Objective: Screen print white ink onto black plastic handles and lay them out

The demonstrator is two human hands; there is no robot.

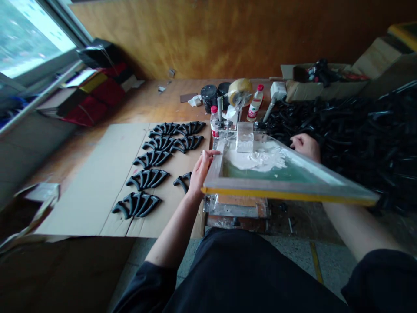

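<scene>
A wooden-framed printing screen (286,191) with a green mesh and a smear of white ink (257,158) is tilted up in front of me. My left hand (200,169) rests against the frame's left side, fingers stretched along it. Beyond the frame's right edge, my right hand (304,145) reaches into a heap of black plastic parts (358,134), fingers curled; what they grip is hidden. Just left of my left hand lies a single black curved part (182,180).
Rows of black curved parts (156,169) lie on a cardboard sheet (97,182) to the left. Bottles (255,103), black pots (209,96) and a tape roll (240,89) stand behind the screen. Cardboard boxes (312,84) sit at the back right, a window (29,39) at the far left.
</scene>
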